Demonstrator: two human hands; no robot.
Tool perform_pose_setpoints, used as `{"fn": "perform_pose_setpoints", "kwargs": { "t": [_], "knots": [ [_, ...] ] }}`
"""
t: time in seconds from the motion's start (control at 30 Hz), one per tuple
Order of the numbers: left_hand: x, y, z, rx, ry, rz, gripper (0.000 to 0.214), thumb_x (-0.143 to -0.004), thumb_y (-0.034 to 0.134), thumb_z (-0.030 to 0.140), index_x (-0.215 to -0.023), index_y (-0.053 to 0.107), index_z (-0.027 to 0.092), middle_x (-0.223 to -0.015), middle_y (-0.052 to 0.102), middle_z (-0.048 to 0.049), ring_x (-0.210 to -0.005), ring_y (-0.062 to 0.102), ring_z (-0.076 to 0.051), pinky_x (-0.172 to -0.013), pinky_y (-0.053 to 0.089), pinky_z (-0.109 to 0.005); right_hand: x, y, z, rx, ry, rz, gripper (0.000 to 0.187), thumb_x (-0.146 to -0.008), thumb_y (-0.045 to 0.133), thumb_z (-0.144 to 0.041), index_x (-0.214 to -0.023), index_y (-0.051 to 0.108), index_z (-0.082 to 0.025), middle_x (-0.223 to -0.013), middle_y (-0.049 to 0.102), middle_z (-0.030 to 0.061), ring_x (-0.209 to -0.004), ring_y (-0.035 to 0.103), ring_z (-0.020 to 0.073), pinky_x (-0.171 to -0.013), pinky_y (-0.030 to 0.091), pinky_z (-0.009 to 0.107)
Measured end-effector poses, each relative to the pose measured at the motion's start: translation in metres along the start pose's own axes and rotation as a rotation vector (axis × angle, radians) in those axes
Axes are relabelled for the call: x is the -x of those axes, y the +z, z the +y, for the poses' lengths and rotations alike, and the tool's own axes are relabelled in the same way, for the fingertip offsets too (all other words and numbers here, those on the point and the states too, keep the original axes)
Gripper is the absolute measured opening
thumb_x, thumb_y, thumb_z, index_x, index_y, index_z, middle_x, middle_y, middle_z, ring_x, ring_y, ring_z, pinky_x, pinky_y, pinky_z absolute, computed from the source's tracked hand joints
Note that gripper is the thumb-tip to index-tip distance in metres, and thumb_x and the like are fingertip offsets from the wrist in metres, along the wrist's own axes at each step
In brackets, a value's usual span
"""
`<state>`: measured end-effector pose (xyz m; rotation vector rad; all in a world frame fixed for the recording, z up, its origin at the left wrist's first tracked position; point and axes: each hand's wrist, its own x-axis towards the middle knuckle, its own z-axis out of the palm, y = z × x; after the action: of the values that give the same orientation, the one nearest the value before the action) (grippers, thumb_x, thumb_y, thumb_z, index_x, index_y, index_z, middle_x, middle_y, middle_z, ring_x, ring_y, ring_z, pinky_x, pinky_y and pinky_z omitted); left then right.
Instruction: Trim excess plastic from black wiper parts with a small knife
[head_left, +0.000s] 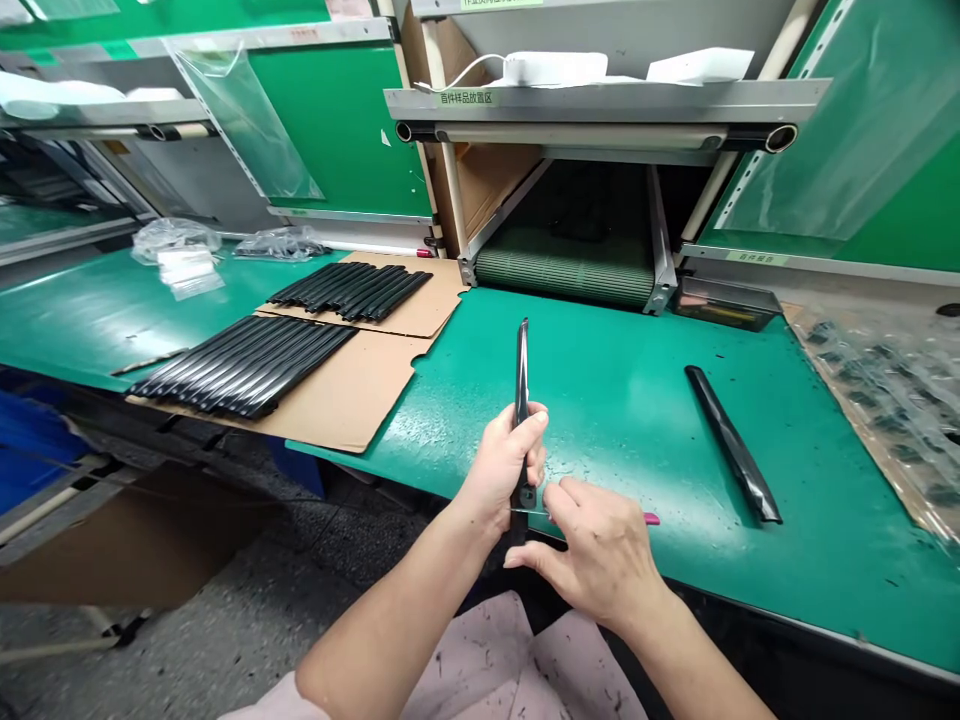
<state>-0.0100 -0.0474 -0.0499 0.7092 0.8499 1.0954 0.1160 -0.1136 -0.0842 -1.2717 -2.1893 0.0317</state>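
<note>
My left hand [510, 460] is closed around a long, glossy black plastic strip [522, 370], held upright above the table's front edge. In my right hand [600, 545] is a slim trimming knife with a pink handle [651, 519], its end poking out past the knuckles. A thin blade lies across the lower part of the strip, below my left fingers; whether it cuts in cannot be made out. My right thumb reaches toward the strip's lower end. Another black strip [731, 445] rests on the green table [600, 400] to the right.
Rows of black strips [247, 365] lie on cardboard sheets [352, 385] at left. A conveyor belt [566, 270] comes out beneath a shelf [600, 100] at the back. Plastic-wrapped parts [892, 400] sit at the right, near a dark tray [727, 303]. Clear bags [176, 245] lie far left.
</note>
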Motion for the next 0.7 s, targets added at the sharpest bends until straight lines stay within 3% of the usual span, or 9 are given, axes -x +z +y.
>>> {"fn": "perform_pose_setpoints", "kwargs": {
  "t": [0.33, 0.57, 0.7],
  "knots": [
    [0.0016, 0.0046, 0.0028, 0.109, -0.007, 0.069, 0.036, -0.077, 0.074, 0.031, -0.101, 0.05, 0.018, -0.051, 0.036, 0.0113, -0.037, 0.03, -0.004, -0.035, 0.026, -0.015, 0.0101, 0.0069, -0.008, -0.025, 0.056, 0.123, 0.048, -0.095, 0.051, -0.056, -0.065, 0.043, -0.019, -0.059, 0.044, -0.0008, -0.055, 0.038, 0.0133, -0.058, 0.018, 0.031],
    [0.0026, 0.0062, 0.0039, 0.1, 0.001, 0.073, 0.031, -0.081, 0.071, 0.029, -0.101, 0.05, 0.017, -0.051, 0.034, 0.0108, -0.037, 0.029, -0.004, -0.035, 0.026, -0.015, 0.0093, 0.0061, -0.009, -0.051, 0.105, 0.118, 0.052, -0.094, 0.047, -0.062, -0.066, 0.044, -0.018, -0.06, 0.046, -0.0002, -0.056, 0.041, 0.0135, -0.058, 0.02, 0.031],
    [0.0028, 0.005, 0.0032, 0.097, -0.005, 0.066, 0.029, -0.082, 0.071, 0.029, -0.1, 0.051, 0.017, -0.052, 0.035, 0.0103, -0.037, 0.029, -0.004, -0.035, 0.026, -0.016, 0.009, 0.0059, -0.0085, -0.038, 0.057, 0.117, 0.057, -0.094, 0.046, -0.065, -0.062, 0.044, -0.018, -0.056, 0.044, -0.0011, -0.053, 0.039, 0.0127, -0.056, 0.017, 0.031]
  ]
}}
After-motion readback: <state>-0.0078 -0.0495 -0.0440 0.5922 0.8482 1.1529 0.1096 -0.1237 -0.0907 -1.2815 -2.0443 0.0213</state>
